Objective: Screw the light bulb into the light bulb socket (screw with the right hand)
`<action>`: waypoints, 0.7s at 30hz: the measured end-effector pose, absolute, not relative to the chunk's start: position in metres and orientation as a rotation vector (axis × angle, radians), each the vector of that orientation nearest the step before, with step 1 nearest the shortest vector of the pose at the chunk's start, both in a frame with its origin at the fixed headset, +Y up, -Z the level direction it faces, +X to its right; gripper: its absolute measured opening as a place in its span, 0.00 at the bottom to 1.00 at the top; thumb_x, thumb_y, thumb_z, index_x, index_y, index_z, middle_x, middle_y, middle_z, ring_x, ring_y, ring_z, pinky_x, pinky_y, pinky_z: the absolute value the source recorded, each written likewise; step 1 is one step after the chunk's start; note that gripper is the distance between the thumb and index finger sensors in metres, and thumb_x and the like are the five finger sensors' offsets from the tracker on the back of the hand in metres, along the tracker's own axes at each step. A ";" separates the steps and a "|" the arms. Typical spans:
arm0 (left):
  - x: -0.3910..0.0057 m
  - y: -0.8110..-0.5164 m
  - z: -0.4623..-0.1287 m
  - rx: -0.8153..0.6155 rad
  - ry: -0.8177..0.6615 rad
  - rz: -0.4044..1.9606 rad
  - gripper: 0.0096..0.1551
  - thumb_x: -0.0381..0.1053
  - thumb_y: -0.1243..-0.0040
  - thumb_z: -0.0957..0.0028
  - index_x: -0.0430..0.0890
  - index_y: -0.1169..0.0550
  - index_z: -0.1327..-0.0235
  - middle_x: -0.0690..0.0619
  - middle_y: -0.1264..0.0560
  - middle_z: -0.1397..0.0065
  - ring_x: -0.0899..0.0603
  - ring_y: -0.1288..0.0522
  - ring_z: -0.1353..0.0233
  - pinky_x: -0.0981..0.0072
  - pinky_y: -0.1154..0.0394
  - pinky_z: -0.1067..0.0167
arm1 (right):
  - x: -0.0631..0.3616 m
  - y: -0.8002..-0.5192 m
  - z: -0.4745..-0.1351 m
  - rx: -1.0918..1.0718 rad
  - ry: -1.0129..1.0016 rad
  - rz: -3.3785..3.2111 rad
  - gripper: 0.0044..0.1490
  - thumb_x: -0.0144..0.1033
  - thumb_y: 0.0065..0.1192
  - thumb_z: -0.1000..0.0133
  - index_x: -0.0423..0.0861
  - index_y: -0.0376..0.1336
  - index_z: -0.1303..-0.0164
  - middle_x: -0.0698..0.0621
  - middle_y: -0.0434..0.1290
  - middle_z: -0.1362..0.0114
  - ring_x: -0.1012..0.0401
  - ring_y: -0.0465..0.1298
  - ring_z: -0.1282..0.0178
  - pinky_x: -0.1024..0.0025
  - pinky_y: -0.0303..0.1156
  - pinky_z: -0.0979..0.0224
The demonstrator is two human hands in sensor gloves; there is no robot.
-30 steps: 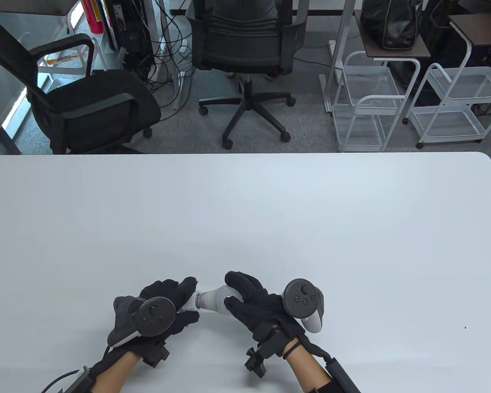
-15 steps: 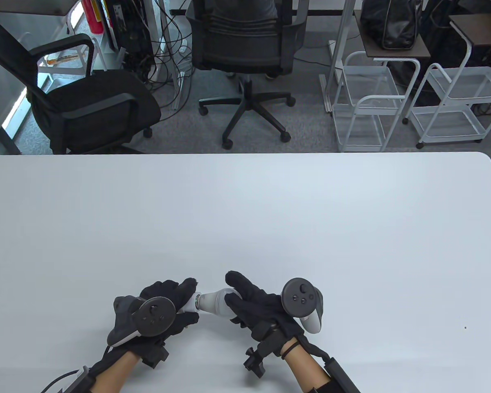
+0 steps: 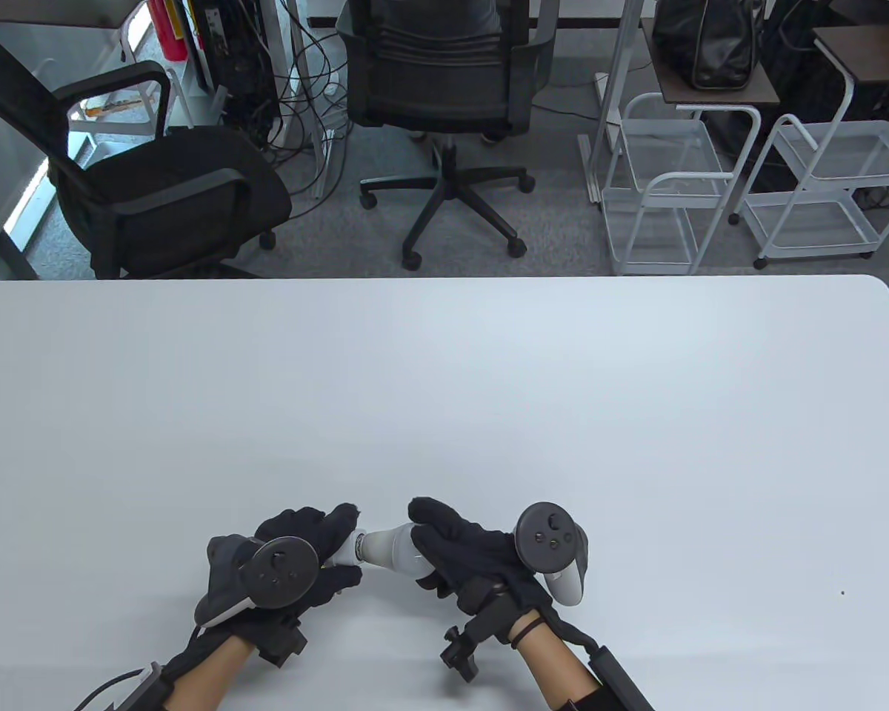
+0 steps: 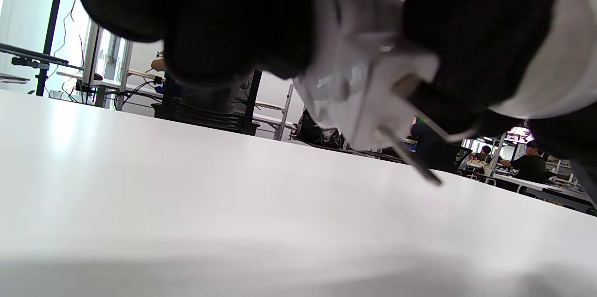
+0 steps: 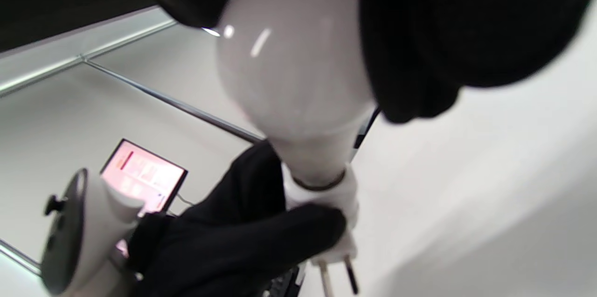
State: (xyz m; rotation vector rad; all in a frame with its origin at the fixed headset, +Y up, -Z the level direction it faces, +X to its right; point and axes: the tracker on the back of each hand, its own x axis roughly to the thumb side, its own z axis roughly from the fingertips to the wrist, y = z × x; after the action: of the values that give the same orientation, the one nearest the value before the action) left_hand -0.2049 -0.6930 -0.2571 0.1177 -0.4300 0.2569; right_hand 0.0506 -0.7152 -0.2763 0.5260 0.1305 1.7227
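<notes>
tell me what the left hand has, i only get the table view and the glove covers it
Observer: The left hand grips a white socket; two plug prongs stick out of its end.
Operator: is the bulb seated in it
Observer: In the right wrist view the light bulb has its neck inside the socket collar, only a thin dark ring showing.
Operator: right hand on the glass?
Observer: Yes, the right hand wraps the globe.
</notes>
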 end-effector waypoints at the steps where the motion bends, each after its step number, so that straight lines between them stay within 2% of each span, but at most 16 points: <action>1: -0.205 -0.693 -0.257 0.118 -0.429 0.256 0.44 0.62 0.26 0.54 0.45 0.27 0.27 0.39 0.22 0.45 0.40 0.22 0.45 0.34 0.33 0.34 | 0.050 -0.715 -0.276 0.544 0.163 1.710 0.36 0.36 0.55 0.36 0.26 0.55 0.27 0.16 0.56 0.32 0.36 0.78 0.61 0.53 0.77 0.62; 2: -0.206 -0.693 -0.257 0.120 -0.426 0.258 0.44 0.62 0.26 0.54 0.45 0.27 0.27 0.39 0.22 0.45 0.40 0.22 0.45 0.34 0.33 0.34 | 0.049 -0.715 -0.276 0.551 0.192 1.724 0.36 0.35 0.55 0.37 0.26 0.53 0.27 0.17 0.55 0.32 0.36 0.77 0.60 0.54 0.77 0.61; 4: -0.206 -0.693 -0.257 0.115 -0.428 0.262 0.44 0.62 0.25 0.54 0.45 0.27 0.27 0.39 0.22 0.45 0.39 0.22 0.45 0.34 0.33 0.34 | 0.048 -0.714 -0.277 0.551 0.176 1.732 0.36 0.35 0.55 0.36 0.25 0.54 0.27 0.18 0.60 0.36 0.38 0.78 0.62 0.56 0.78 0.63; 7: -0.206 -0.694 -0.257 0.108 -0.433 0.278 0.44 0.62 0.26 0.54 0.45 0.27 0.26 0.39 0.22 0.44 0.40 0.22 0.45 0.34 0.33 0.34 | 0.051 -0.716 -0.277 0.488 0.133 1.747 0.33 0.38 0.51 0.34 0.30 0.54 0.27 0.16 0.69 0.48 0.43 0.81 0.67 0.60 0.79 0.70; 8: -0.205 -0.693 -0.257 0.109 -0.434 0.277 0.44 0.62 0.26 0.54 0.45 0.27 0.27 0.39 0.22 0.45 0.40 0.22 0.45 0.34 0.33 0.34 | 0.052 -0.717 -0.277 0.487 0.142 1.735 0.32 0.38 0.51 0.34 0.30 0.56 0.27 0.16 0.70 0.49 0.43 0.81 0.68 0.60 0.79 0.70; 10: -0.205 -0.693 -0.256 0.119 -0.433 0.261 0.44 0.62 0.26 0.54 0.46 0.27 0.26 0.39 0.22 0.44 0.40 0.22 0.45 0.34 0.33 0.34 | 0.052 -0.718 -0.276 0.497 0.153 1.716 0.33 0.38 0.52 0.35 0.27 0.57 0.29 0.16 0.68 0.46 0.39 0.79 0.62 0.55 0.78 0.65; 12: -0.205 -0.693 -0.256 0.120 -0.430 0.259 0.44 0.62 0.26 0.54 0.45 0.27 0.27 0.39 0.22 0.45 0.40 0.22 0.45 0.34 0.33 0.34 | 0.051 -0.717 -0.276 0.528 0.185 1.696 0.37 0.37 0.55 0.36 0.24 0.54 0.28 0.16 0.57 0.33 0.36 0.77 0.59 0.53 0.76 0.61; 13: -0.206 -0.693 -0.256 0.123 -0.427 0.262 0.44 0.62 0.25 0.54 0.45 0.27 0.27 0.39 0.22 0.45 0.40 0.23 0.45 0.34 0.33 0.34 | 0.050 -0.717 -0.276 0.538 0.196 1.713 0.37 0.36 0.55 0.36 0.24 0.53 0.27 0.16 0.56 0.33 0.36 0.77 0.58 0.53 0.76 0.60; 14: -0.206 -0.693 -0.256 0.121 -0.428 0.261 0.44 0.62 0.25 0.55 0.45 0.27 0.27 0.39 0.22 0.45 0.40 0.23 0.45 0.34 0.33 0.34 | 0.050 -0.716 -0.276 0.539 0.187 1.719 0.37 0.36 0.55 0.36 0.24 0.53 0.28 0.18 0.60 0.36 0.36 0.77 0.59 0.54 0.76 0.61; 18: -0.205 -0.693 -0.256 0.115 -0.435 0.269 0.44 0.62 0.26 0.54 0.45 0.27 0.27 0.39 0.22 0.45 0.40 0.22 0.45 0.34 0.33 0.34 | 0.052 -0.717 -0.277 0.471 0.146 1.725 0.34 0.37 0.51 0.34 0.27 0.54 0.28 0.17 0.70 0.50 0.43 0.81 0.68 0.60 0.79 0.70; 20: -0.205 -0.693 -0.256 0.117 -0.437 0.267 0.44 0.62 0.26 0.54 0.46 0.27 0.27 0.39 0.22 0.44 0.40 0.22 0.45 0.34 0.33 0.34 | 0.053 -0.718 -0.277 0.481 0.171 1.708 0.34 0.38 0.51 0.34 0.27 0.56 0.28 0.17 0.70 0.50 0.42 0.81 0.66 0.58 0.79 0.69; 21: -0.205 -0.693 -0.255 0.120 -0.436 0.265 0.44 0.62 0.26 0.54 0.46 0.27 0.27 0.39 0.22 0.44 0.40 0.22 0.45 0.34 0.32 0.34 | 0.053 -0.719 -0.277 0.483 0.178 1.711 0.34 0.39 0.51 0.34 0.26 0.58 0.30 0.17 0.70 0.48 0.40 0.80 0.62 0.55 0.78 0.65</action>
State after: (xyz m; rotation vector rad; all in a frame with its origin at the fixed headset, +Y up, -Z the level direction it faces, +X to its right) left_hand -0.2049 -0.6928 -0.2555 0.1198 -0.4361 0.2647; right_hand 0.0529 -0.7193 -0.2768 0.4834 0.1785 1.7108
